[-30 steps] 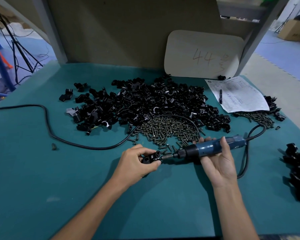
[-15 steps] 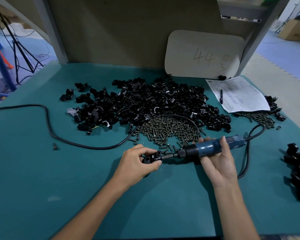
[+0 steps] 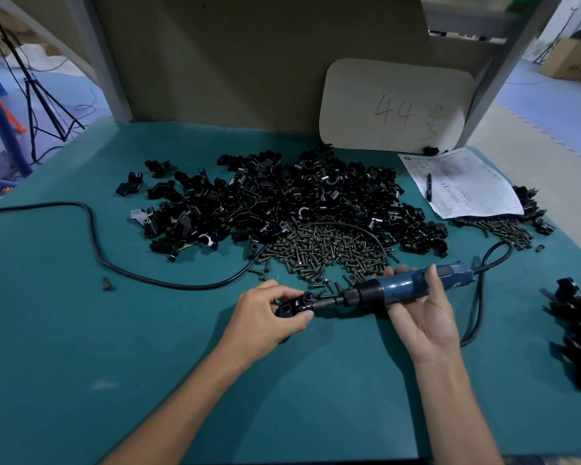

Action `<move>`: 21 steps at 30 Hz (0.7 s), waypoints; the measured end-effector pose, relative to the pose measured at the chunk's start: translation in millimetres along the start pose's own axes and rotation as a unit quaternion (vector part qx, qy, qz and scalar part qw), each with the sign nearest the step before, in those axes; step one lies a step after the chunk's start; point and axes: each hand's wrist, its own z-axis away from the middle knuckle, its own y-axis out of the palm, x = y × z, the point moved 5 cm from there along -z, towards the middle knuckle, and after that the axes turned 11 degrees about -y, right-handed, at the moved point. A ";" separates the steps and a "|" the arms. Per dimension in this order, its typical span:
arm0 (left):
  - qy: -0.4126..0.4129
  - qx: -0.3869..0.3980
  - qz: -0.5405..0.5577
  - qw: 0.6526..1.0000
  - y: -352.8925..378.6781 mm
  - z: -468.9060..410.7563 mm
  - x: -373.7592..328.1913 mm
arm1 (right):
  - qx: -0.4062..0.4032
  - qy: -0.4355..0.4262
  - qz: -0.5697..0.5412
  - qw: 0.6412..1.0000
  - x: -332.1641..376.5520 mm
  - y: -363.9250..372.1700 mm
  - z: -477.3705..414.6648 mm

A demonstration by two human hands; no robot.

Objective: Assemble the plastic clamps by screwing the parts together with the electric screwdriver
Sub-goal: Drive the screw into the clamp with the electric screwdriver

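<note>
— Where's the clamp [image 3: 294,305]?
— Pinched in the curled fingers of my left hand [image 3: 265,313]. My right hand [image 3: 420,317] grips the electric screwdriver [image 3: 406,286], its bit meeting the clamp from three o'clock; screws [image 3: 329,253] lie at twelve.

Dim, soft overhead light on your desk [image 3: 81,347]. Your left hand [image 3: 265,313] and right hand [image 3: 420,317] drop diffuse shadows just beneath them and between your forearms. The parts pile [image 3: 299,196] beyond your hands reads as one dark mass. Sharp near your hands. Wide-lens bowing at the edges: posts [image 3: 91,55] far above lean. Floor [image 3: 550,105] far right of your right hand is brighter.
</note>
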 end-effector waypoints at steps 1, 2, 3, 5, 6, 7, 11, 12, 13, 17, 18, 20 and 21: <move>-0.001 0.002 0.007 1.000 -0.1 -0.3 0.0 | -0.001 -0.001 0.001 1.000 0.2 0.2 0.0; -0.006 0.005 0.017 1.000 -0.4 -0.5 0.0 | -0.001 -0.004 0.003 1.000 0.5 0.1 0.2; -0.010 0.007 0.028 1.000 -0.6 -0.8 0.4 | 0.002 -0.008 0.007 1.000 1.1 0.0 0.5; -0.009 0.006 0.022 1.000 -0.4 -0.3 0.7 | 0.008 -0.010 0.025 1.000 2.2 1.6 2.0; -0.008 0.005 0.012 1.000 0.0 0.4 0.9 | 0.006 -0.009 0.030 0.999 2.5 2.9 3.1; -0.007 0.005 0.005 1.000 0.6 0.6 1.7 | 0.001 -0.009 0.031 0.999 2.5 4.1 4.2; -0.013 0.007 0.029 0.999 -0.5 -1.8 5.6 | -0.009 -0.022 0.014 1.000 5.9 11.0 10.5; -0.016 0.006 0.042 0.999 -2.3 -3.3 6.1 | -0.009 -0.025 0.017 1.000 9.2 12.5 11.6; -0.023 0.007 0.066 0.998 -3.9 -5.1 7.3 | -0.008 -0.027 0.028 0.999 14.0 13.5 12.1; -0.056 0.013 0.202 0.978 -9.1 -9.6 11.0 | -0.020 -0.065 0.199 0.978 47.0 9.4 4.0; -0.059 0.003 0.222 0.973 -10.2 -10.5 11.3 | -0.020 -0.084 0.280 0.956 56.6 9.6 2.2; -0.069 -0.010 0.248 0.966 -11.2 -12.7 12.0 | -0.025 -0.110 0.457 0.882 72.6 7.3 0.4; -0.076 -0.010 0.252 0.965 -11.1 -13.9 12.9 | -0.036 -0.120 0.545 0.829 79.6 5.3 0.9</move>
